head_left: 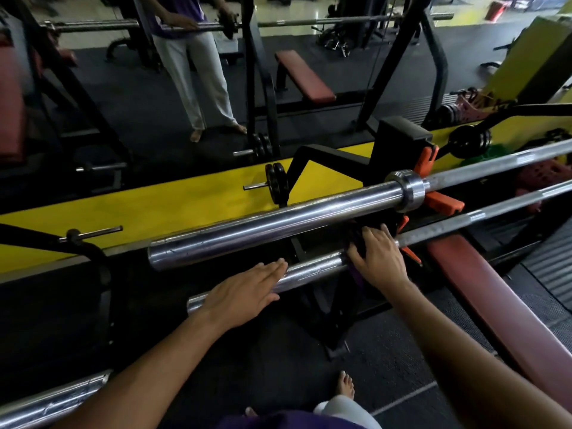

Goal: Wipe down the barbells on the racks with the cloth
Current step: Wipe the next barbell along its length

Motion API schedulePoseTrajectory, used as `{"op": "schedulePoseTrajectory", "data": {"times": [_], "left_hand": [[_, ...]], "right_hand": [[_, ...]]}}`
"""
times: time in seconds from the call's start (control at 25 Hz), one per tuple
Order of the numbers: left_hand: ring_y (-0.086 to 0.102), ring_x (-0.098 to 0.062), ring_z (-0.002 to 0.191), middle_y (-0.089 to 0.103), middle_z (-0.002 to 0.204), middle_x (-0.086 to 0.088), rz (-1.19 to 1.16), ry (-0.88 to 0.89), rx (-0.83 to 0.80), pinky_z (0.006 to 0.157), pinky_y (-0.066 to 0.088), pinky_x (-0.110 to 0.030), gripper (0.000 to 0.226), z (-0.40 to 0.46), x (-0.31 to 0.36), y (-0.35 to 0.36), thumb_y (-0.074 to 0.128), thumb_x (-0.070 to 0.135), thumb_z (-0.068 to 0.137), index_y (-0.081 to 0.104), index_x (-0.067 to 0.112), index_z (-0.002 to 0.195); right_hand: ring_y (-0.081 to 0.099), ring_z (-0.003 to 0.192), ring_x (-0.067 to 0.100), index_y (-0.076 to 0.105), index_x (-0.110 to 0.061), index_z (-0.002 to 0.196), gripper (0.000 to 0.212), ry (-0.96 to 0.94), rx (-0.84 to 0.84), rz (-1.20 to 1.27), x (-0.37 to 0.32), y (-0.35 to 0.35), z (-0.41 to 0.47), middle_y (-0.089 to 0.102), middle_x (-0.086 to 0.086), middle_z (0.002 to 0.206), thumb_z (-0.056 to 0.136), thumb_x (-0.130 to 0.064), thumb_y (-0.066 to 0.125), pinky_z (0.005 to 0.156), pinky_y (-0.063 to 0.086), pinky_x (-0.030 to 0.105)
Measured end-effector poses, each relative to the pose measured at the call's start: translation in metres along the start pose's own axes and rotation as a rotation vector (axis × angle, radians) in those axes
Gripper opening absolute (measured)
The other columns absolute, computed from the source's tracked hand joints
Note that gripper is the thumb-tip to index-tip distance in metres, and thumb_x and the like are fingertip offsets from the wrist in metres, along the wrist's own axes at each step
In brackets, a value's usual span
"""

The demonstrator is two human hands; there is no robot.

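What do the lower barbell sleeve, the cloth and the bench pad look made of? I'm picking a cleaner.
Lower barbell sleeve: polished, likely chromed steel, with mirror glints and scuffs. Cloth under the right hand: dark, soft fabric, weave unclear. Bench pad: reddish vinyl-like cover with a smooth dull sheen.

Bare forearms [161, 363], purple top [288, 421] (hem only), pale trousers [346, 410], barefoot

Under my hands the barbell sleeve [309, 269] is scuffed, glossy chrome metal; my cloth [356, 239] looks dark and matt.
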State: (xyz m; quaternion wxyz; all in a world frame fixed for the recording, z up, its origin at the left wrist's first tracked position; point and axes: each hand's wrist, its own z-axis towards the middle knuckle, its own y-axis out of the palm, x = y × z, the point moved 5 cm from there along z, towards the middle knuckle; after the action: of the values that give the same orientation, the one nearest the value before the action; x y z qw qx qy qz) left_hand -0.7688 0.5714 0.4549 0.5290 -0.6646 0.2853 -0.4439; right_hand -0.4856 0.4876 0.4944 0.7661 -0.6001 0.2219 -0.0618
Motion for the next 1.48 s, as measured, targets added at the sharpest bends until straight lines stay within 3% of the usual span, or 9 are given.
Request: {"op": "schedulePoseTrajectory", "data": {"times": [0.08, 0.2, 0.32, 0.44, 0.6, 0.84, 1.08, 1.24, 1.48], "left_hand": [[0.004, -0.002, 0.143, -0.008, 0.163, 0.017, 0.024, -0.015, -0.034, 0.118, 0.016, -0.024, 0.074, -0.001, 0.002, 0.002, 0.044, 0.044, 0.106, -0.006, 0.033, 0.159], [0.044, -0.007, 0.139, 0.031, 0.162, 0.007, 0.085, 0.022, 0.074, 0.109, 0.028, -0.02, 0.082, -0.007, 0.007, 0.001, 0.071, 0.045, 0.091, 0.03, 0.023, 0.158], [0.053, -0.009, 0.134, 0.034, 0.159, 0.007, 0.055, 0.026, 0.112, 0.107, 0.029, -0.02, 0.083, -0.005, 0.0, -0.001, 0.074, 0.045, 0.088, 0.033, 0.023, 0.157], [0.046, -0.012, 0.14, 0.031, 0.163, 0.005, -0.004, 0.053, 0.098, 0.116, 0.03, -0.028, 0.077, -0.002, -0.001, 0.004, 0.068, 0.038, 0.096, 0.028, 0.021, 0.159], [0.043, -0.011, 0.142, 0.033, 0.162, 0.003, 0.006, 0.055, 0.091, 0.118, 0.028, -0.027, 0.075, -0.003, -0.001, 0.003, 0.066, 0.036, 0.097, 0.03, 0.017, 0.159], [0.038, -0.008, 0.142, 0.029, 0.162, 0.007, -0.003, 0.049, 0.098, 0.116, 0.028, -0.028, 0.074, -0.002, 0.003, -0.002, 0.066, 0.038, 0.097, 0.028, 0.023, 0.159], [0.027, -0.01, 0.151, 0.009, 0.165, 0.02, -0.099, 0.007, 0.024, 0.119, 0.028, -0.026, 0.071, -0.001, -0.002, -0.004, 0.051, 0.044, 0.104, 0.005, 0.039, 0.158], [0.02, -0.008, 0.152, 0.004, 0.166, 0.023, -0.087, -0.024, -0.005, 0.119, 0.026, -0.026, 0.07, 0.0, 0.001, -0.01, 0.046, 0.044, 0.106, 0.005, 0.037, 0.161], [0.02, -0.009, 0.153, 0.003, 0.164, 0.027, -0.097, -0.042, -0.04, 0.12, 0.026, -0.028, 0.069, 0.002, -0.001, -0.008, 0.048, 0.045, 0.105, 0.007, 0.04, 0.16]], "right_hand": [[0.064, 0.11, 0.038, 0.063, -0.009, 0.114, 0.05, 0.14, -0.247, -0.064, -0.016, -0.003, 0.031, 0.069, 0.019, 0.11, 0.088, -0.05, 0.05, 0.1, 0.045, 0.041], [0.058, 0.124, 0.035, 0.057, -0.018, 0.135, 0.064, 0.099, -0.55, -0.189, -0.061, 0.014, 0.054, 0.06, 0.014, 0.137, 0.086, -0.059, 0.05, 0.099, 0.047, 0.041], [0.063, 0.114, 0.034, 0.06, -0.014, 0.127, 0.055, -0.053, -0.351, -0.091, -0.087, 0.027, 0.014, 0.068, 0.013, 0.121, 0.09, -0.053, 0.046, 0.096, 0.047, 0.038], [0.048, 0.136, 0.026, 0.051, -0.008, 0.137, 0.051, -0.131, -0.038, 0.207, -0.055, 0.022, -0.047, 0.058, 0.012, 0.138, 0.095, -0.037, 0.049, 0.123, 0.021, 0.033], [0.054, 0.13, 0.035, 0.053, 0.001, 0.13, 0.046, 0.028, 0.102, 0.124, 0.003, 0.014, -0.033, 0.062, 0.02, 0.129, 0.098, -0.03, 0.044, 0.123, 0.019, 0.055], [0.061, 0.114, 0.041, 0.064, -0.004, 0.12, 0.051, 0.171, -0.372, -0.079, -0.057, 0.006, 0.037, 0.068, 0.024, 0.116, 0.094, -0.046, 0.049, 0.094, 0.048, 0.042], [0.047, 0.136, 0.027, 0.05, -0.006, 0.135, 0.049, -0.181, 0.002, 0.279, -0.07, 0.038, -0.067, 0.051, 0.012, 0.142, 0.091, -0.019, 0.066, 0.121, 0.029, 0.044], [0.043, 0.138, 0.036, 0.048, -0.004, 0.133, 0.037, 0.051, 0.201, 0.268, 0.003, 0.028, -0.061, 0.05, 0.017, 0.142, 0.099, -0.021, 0.046, 0.116, 0.027, 0.063], [0.061, 0.113, 0.038, 0.056, -0.002, 0.125, 0.046, 0.133, -0.22, -0.004, -0.039, 0.018, 0.025, 0.069, 0.024, 0.109, 0.092, -0.033, 0.048, 0.119, 0.027, 0.044]]}}
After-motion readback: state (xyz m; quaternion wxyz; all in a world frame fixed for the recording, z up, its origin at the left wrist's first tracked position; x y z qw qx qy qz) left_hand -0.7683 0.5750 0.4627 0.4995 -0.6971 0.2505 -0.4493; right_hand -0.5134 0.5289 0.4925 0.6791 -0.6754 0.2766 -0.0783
